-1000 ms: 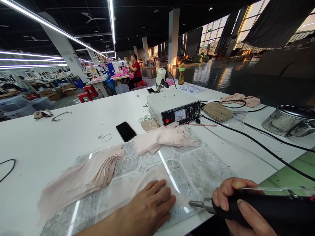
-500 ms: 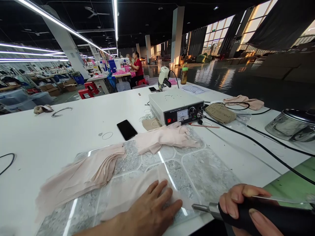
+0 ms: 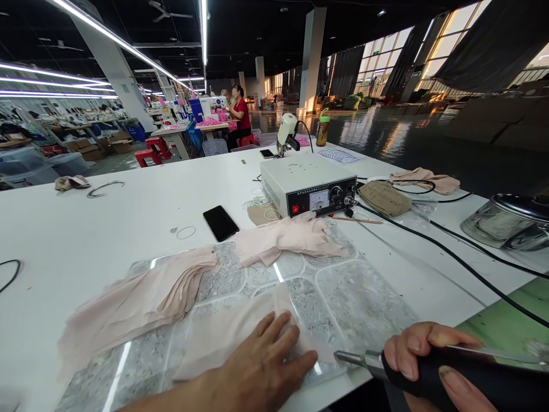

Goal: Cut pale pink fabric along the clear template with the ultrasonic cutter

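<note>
My left hand (image 3: 270, 357) lies flat, fingers apart, on a thin pale pink fabric piece (image 3: 223, 332). Under the fabric is a glossy marble-patterned mat (image 3: 360, 303). My right hand (image 3: 422, 355) is wrapped round a black handheld tool with a metal tip (image 3: 398, 366). The tip rests at or just above the fabric's right edge; contact cannot be made out. A thin metal strip sticks out beside the right hand's fingers. To the left, a fanned stack of pink fabric pieces (image 3: 141, 303) covers part of the mat. Another loose pile of pink fabric (image 3: 287, 240) lies at the mat's far edge.
Beyond the mat stand a control box (image 3: 309, 183) with a black cable (image 3: 454, 260) and a black phone (image 3: 220, 223). At right are a tan fabric bundle (image 3: 384, 197) and a glass pot (image 3: 510, 223). A bottle (image 3: 322, 129) stands far back. A person in red (image 3: 241, 114) sits at a sewing machine.
The camera view has shifted slightly. My left hand stays pressed on the fabric, and the tool in my right hand keeps nearly the same place at its edge.
</note>
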Demonstrator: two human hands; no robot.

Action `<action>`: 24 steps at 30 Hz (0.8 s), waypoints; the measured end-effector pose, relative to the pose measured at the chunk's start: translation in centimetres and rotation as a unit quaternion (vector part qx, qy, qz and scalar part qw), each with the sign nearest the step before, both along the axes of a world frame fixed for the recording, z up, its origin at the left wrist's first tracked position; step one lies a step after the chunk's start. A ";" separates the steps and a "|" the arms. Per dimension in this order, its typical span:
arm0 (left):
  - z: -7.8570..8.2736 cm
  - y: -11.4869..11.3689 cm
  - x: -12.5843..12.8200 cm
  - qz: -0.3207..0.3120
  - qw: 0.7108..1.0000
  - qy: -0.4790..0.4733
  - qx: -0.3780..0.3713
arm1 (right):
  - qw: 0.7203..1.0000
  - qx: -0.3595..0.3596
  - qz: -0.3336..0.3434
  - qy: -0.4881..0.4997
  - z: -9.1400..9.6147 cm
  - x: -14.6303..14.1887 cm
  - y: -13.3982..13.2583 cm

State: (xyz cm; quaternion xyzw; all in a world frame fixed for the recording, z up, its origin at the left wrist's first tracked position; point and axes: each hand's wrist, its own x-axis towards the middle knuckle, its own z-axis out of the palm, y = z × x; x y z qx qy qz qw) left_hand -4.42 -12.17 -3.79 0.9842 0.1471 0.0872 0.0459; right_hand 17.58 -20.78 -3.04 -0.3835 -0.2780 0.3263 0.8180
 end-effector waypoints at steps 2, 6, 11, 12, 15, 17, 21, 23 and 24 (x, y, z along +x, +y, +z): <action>-0.2 0.0 0.0 0.003 1.000 -0.010 0.009 | 1.000 -0.006 0.007 -0.004 0.6 -0.1 0.3; -0.1 -0.1 0.0 0.006 1.000 -0.014 0.021 | 0.998 -0.014 0.028 -0.049 1.6 -0.2 1.0; 0.6 -0.2 0.0 0.007 1.000 -0.009 0.016 | 0.997 -0.028 0.025 -0.062 1.4 -0.3 1.2; 0.7 -0.1 0.0 0.007 1.000 -0.006 0.014 | 0.998 -0.032 0.016 -0.054 1.2 -0.3 1.1; 1.1 -0.1 0.0 0.008 1.000 0.006 0.006 | 0.999 -0.040 -0.019 -0.018 0.6 0.0 0.7; 1.1 -0.2 0.0 0.007 1.000 0.010 0.001 | 0.999 -0.036 -0.021 -0.010 0.3 0.2 0.4; 1.1 -0.3 0.0 0.008 1.000 0.017 -0.009 | 0.999 -0.035 0.010 -0.022 0.7 0.1 0.5; 1.1 -0.4 0.0 0.007 1.000 0.014 -0.006 | 0.999 -0.039 0.021 -0.029 1.1 -0.3 0.8; 1.1 -0.4 0.0 0.006 1.000 0.010 -0.001 | 0.998 -0.041 0.028 -0.037 1.3 -0.4 0.9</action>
